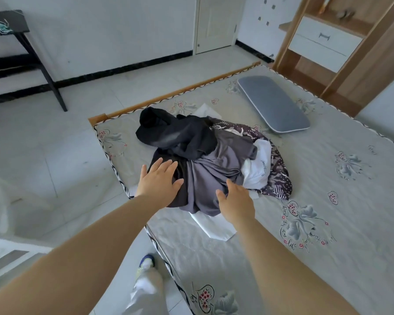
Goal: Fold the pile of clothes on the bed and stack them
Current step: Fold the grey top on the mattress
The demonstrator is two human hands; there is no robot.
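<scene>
A loose pile of crumpled clothes (212, 160), black, grey, white and dark patterned fabric, lies near the corner of the floral-printed grey mattress (305, 212). The left hand (159, 180) hovers flat with fingers spread over the black garment (180, 135); the right hand (236, 196) reaches, fingers relaxed and apart, at the smooth grey garment (216, 171). Neither grips anything. The pieces look tangled, so lifting one could drag others off the nearby edge onto the floor.

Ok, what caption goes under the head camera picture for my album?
Two open hands, left hand and right hand, reach for an unfolded pile of clothes on the bed.
</scene>
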